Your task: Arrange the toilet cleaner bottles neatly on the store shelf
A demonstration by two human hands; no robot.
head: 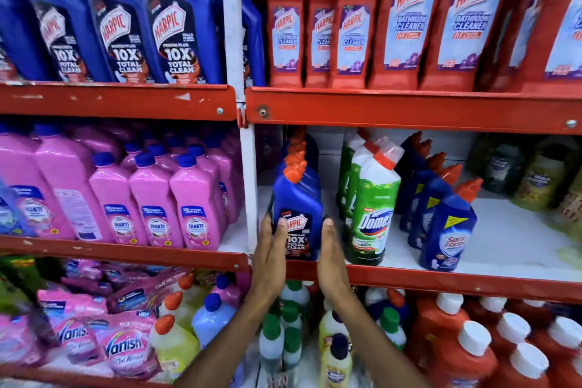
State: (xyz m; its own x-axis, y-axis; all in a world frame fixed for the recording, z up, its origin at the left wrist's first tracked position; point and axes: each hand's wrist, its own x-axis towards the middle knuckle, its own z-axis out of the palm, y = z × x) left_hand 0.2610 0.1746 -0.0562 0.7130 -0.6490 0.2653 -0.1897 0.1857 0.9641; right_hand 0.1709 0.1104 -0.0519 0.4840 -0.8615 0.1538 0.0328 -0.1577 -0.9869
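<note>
Left hand: our left hand [270,246] lies flat against the left side of the front blue Harpic bottle [296,214], fingers pressed together and pointing up, thumb over the edge of its label.
Right hand: our right hand [331,257] mirrors it on the bottle's right side, palm inward, fingers together, thumb tip near the label edge; neither hand wraps the bottle, so we are squeezing it between two palms.
Bottle in hand: it stands upright at the front lip of the middle shelf [441,280], just right of the white upright post [248,186], heading a file of matching blue bottles with orange caps.
Risk at the lip: a flat-palm hold is weak (the plastic looks smooth), so pulling forward could slip the bottle off the red edge onto the stock below.
Risk beside it: the green Domex bottle [373,214] stands close to our right hand; a sideways nudge with the knuckles could tip it.
Risk behind: pushing back too hard could, we judge, knock the row behind it askew.
Farther right: the Sani Fresh bottles [448,230] stand well apart and look safe.
</note>
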